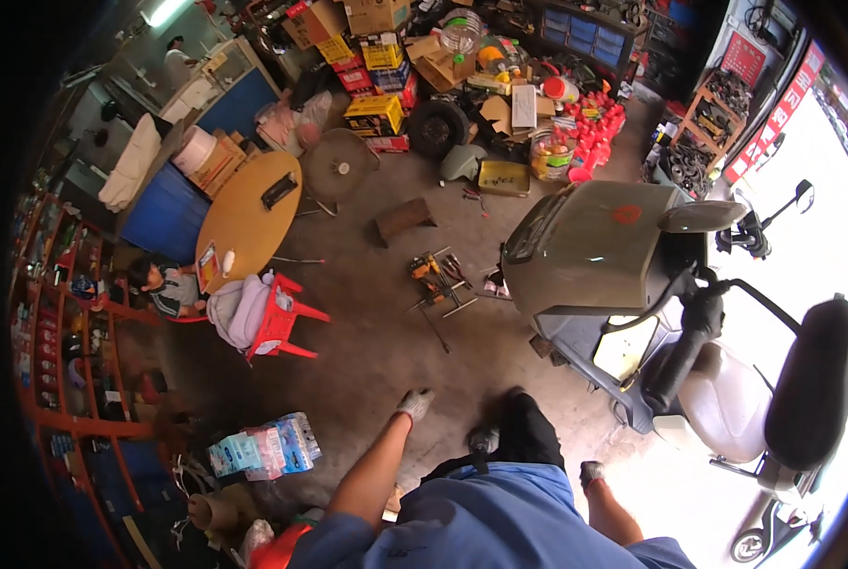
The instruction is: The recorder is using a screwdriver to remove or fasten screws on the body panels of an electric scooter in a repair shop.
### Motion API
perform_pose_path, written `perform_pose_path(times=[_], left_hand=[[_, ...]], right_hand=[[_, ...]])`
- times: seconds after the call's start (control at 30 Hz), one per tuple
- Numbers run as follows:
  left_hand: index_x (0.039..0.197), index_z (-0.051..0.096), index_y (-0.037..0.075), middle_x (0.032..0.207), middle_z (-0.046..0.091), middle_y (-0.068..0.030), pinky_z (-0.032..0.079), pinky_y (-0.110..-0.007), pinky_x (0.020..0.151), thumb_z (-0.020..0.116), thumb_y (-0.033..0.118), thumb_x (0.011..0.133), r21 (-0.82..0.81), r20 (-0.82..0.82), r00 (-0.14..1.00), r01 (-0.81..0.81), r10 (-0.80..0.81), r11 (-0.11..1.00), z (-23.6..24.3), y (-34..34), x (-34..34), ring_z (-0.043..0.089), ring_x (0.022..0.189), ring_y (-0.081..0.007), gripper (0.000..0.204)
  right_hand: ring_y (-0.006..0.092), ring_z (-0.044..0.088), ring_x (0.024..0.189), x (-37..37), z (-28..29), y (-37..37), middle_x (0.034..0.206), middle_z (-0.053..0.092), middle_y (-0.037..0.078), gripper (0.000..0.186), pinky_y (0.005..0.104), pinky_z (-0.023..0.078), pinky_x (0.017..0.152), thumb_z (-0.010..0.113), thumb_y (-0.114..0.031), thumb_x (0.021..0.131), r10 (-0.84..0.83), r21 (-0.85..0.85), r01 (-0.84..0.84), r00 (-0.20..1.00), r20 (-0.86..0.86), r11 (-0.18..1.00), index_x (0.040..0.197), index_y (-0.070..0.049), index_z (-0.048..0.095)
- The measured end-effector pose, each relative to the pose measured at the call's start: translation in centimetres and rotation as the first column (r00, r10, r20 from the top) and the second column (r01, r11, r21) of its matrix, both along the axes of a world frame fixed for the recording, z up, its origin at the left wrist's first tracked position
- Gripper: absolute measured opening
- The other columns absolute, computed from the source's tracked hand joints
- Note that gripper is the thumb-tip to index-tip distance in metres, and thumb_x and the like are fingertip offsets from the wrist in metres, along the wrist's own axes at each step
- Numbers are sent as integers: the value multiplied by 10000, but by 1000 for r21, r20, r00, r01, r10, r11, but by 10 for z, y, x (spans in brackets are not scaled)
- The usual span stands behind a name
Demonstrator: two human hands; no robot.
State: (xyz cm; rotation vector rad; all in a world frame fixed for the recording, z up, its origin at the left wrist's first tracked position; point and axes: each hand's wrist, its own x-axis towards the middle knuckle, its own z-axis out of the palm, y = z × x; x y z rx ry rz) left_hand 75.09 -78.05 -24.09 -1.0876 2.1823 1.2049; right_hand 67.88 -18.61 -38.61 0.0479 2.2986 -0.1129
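Note:
My left hand [416, 403], in a pale grey glove, hangs over the floor in front of me. Its fingers point forward and nothing shows in them. To the right of my body hangs my right hand [591, 472], also gloved, small in view and with its fingers hard to make out. Neither hand touches anything that I can see. Ahead on the floor lies an orange and black tool rack [430, 275] with several hand tools. A grey-green three-wheeler or scooter [585, 247] with a windscreen-like front and black handlebar stands at the right, its footwell uncovered.
A round wooden table [251, 209] stands at the left, with a red plastic chair [286, 318] and a seated child [170, 287] beside it. Cartons [376, 114], a tyre [438, 129] and red bottles [594, 119] pile up at the back. Tissue packs [264, 448] lie at my left.

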Motion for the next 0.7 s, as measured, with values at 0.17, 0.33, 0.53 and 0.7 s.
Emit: perform_pose_path(times=[0.17,0.33,0.53,0.7], left_hand=[[1122,692,66,1149,696,-186,528,-409,888,543,345,980,54,-169,968,198,-187,979,-40,-24,-132,664,1056,-355,346],[1283,634,23,1136,702,-52,507,-325,895,578,411,1007,367,-323,946,119,7,923,-14,-36,-238,635,1009,-164,479],[1486,488,101,1318,627,-59,460,-356,1003,497,443,1052,656,-179,945,-93,274,749,-5,-64,-363,587,1176,-183,552],[1347,559,148,1141,648,-12,501,-341,908,458,433,1057,909,57,894,-230,444,347,-76,-69,-460,610,1080,-178,419]], right_hand=[[214,459,437,34,52,-59,597,543,86,156,397,360,433,522,-140,857,-893,-129,957,289,346,260,727,-102,600],[220,571,568,-9,63,-166,694,610,81,188,393,441,485,512,-212,964,-901,-115,967,255,352,229,847,-122,628],[153,636,718,-48,93,-309,876,688,40,254,294,478,595,630,-291,955,-868,-479,876,194,457,-57,1072,-71,683],[154,634,849,-36,98,-402,985,723,55,429,305,470,710,508,-415,1019,-906,-495,830,-28,423,-257,1148,-49,692]])
